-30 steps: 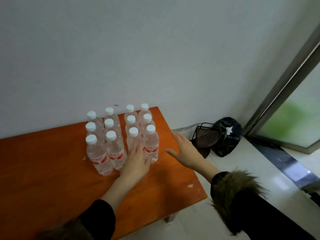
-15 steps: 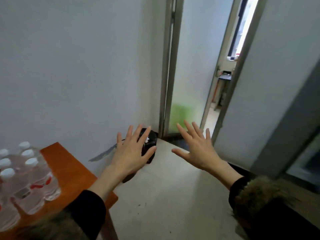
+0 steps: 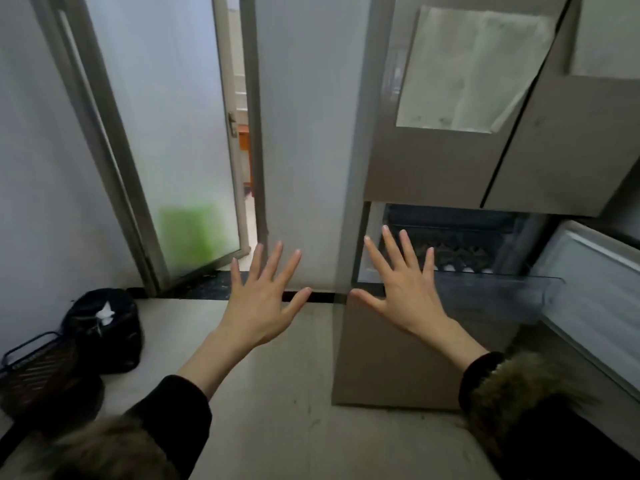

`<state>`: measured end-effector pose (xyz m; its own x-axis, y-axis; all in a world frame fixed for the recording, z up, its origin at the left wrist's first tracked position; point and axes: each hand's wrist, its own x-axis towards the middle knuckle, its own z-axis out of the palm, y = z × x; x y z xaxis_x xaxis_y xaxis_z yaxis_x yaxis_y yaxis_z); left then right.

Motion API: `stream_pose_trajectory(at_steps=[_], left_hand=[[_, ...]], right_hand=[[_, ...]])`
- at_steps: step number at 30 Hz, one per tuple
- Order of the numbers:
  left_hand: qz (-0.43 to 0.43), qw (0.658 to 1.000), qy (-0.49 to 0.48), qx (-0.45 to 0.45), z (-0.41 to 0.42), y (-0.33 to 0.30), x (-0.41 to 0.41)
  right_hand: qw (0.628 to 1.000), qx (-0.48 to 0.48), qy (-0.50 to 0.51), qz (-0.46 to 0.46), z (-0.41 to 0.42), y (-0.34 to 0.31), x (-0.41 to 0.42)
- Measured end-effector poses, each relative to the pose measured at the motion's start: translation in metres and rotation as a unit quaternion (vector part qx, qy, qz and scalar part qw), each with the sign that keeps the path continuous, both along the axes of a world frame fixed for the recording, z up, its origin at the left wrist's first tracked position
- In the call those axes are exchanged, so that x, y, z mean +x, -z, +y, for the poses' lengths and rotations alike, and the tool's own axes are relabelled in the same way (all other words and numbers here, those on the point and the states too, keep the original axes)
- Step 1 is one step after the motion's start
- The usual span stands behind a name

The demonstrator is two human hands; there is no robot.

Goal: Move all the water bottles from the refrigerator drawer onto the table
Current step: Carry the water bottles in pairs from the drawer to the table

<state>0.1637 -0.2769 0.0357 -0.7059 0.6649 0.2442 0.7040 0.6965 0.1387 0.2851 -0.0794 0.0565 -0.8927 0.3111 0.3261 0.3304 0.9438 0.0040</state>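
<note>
Both my hands are held out in front of me, fingers spread, holding nothing. My left hand (image 3: 263,299) is over the pale floor. My right hand (image 3: 405,289) is in front of the beige refrigerator (image 3: 433,161), near the left edge of its pulled-out drawer (image 3: 498,292). The drawer has a clear plastic front wall. Small white caps (image 3: 467,269) show in a row behind that wall, against a dark back. The table and the bottles on it are out of view.
A black bin (image 3: 104,327) with white paper in it stands on the floor at left, next to a dark wire basket (image 3: 34,368). A frosted glass door (image 3: 166,133) stands ajar behind. The drawer's white front panel (image 3: 595,299) juts out at right.
The view has swung right from the table and its bottles to the doorway and then the refrigerator. Both hands left the bottles and stayed spread and empty.
</note>
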Motion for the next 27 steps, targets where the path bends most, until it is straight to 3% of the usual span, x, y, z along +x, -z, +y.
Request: stream_pose_trajectory(at_steps=[12, 17, 27], left_hand=[[-0.052, 0.991, 0.121, 0.018, 0.235, 0.019, -0.053], [-0.077, 0.980, 0.181, -0.021, 0.314, 0.044, -0.054], [-0.151, 0.971, 0.172, -0.072, 0.450, 0.086, -0.052]], right_hand=[[0.986, -0.014, 0.153, -0.067, 0.184, 0.027, 0.004], [0.971, -0.042, 0.207, -0.112, 0.253, 0.048, 0.011], [0.964, -0.122, 0.183, -0.147, 0.396, 0.088, -0.005]])
